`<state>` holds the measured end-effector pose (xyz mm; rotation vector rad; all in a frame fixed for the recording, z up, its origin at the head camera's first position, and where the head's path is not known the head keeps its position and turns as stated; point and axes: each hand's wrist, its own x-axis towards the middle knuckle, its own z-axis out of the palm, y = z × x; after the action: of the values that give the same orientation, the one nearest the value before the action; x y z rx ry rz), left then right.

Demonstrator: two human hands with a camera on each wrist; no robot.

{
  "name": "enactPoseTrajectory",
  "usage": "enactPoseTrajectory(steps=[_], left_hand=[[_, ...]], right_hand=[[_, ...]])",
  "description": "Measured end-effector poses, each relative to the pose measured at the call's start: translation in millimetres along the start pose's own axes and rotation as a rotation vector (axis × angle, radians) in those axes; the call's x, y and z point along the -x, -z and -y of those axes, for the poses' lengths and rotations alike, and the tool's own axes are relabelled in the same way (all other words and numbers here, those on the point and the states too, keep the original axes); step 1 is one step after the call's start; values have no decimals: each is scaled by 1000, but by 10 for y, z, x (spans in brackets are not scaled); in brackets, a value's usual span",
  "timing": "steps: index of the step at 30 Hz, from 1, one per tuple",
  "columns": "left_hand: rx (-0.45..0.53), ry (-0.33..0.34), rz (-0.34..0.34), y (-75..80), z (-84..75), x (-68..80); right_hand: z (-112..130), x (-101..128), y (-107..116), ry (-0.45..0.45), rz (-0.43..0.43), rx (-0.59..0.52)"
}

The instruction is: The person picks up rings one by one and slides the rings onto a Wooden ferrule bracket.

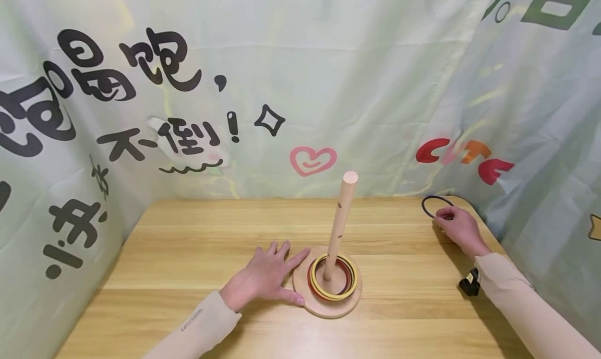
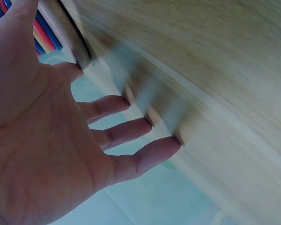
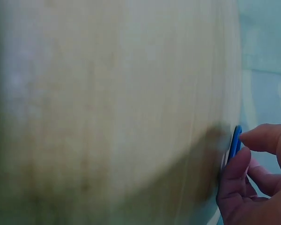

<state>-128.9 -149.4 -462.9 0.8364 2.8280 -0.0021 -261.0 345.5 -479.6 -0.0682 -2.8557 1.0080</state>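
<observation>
At the far right of the table, my right hand (image 1: 460, 226) pinches a dark blue ring (image 1: 436, 196) by its near edge. In the right wrist view, thumb and fingers meet at the narrow blue rim. My left hand (image 1: 269, 275) is spread, its thumb and index finger against the left edge of a round wooden base (image 1: 328, 311). Its other fingertips touch the tabletop. A wooden post (image 1: 343, 207) rises from this base. Around the post's foot lie several stacked rings (image 2: 46, 37) in blue, red and yellow, with a yellow ring (image 1: 334, 298) on top.
The wooden table (image 1: 197, 218) has rounded far corners. Printed curtains (image 1: 375, 87) hang behind it and along both sides. A small black camera (image 1: 469, 282) sits at the right wrist.
</observation>
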Motion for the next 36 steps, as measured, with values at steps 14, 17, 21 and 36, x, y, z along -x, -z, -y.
enactPoseTrajectory(steps=[14,17,21,36], left_hand=[[2,1,5,-39,-16,-23],[-10,0,-3,-32,-18,-15],[-12,-2,-7,-22,-21,-7],[-5,0,-10,-34,4,5]], right_hand=[[-104,-15,5,30,-26,83],[-89,-15,7,56,-11,98],[-72,-12,0,87,2,119],[122,105,-79,139,-146,52]])
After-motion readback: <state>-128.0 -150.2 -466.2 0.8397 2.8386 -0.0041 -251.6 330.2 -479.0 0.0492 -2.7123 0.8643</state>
